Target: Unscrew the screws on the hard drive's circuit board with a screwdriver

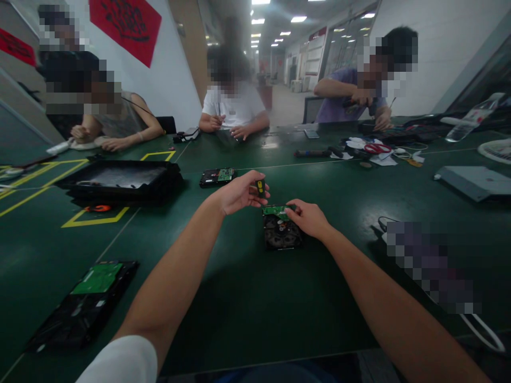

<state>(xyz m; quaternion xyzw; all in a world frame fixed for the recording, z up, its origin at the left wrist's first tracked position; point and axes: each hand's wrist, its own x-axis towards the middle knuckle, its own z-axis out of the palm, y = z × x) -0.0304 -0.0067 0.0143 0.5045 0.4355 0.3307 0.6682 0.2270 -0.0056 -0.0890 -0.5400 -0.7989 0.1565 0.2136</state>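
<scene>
In front of me a hard drive lies on the green table, its green circuit board along the far end. The fingers of my right hand grip the board's right part and the drive's edge. Just above and left of it, my left hand is closed around what looks like a screwdriver with a black-and-yellow handle; its tip is not visible. Another hard drive sits beyond my left hand. Nearer my left forearm is a third hard drive with a green board.
A stack of black trays stands at the left, an orange item beside it. On the right are a grey box and a blurred-out object with a strap. Across the table several people work, near papers and a plastic bottle.
</scene>
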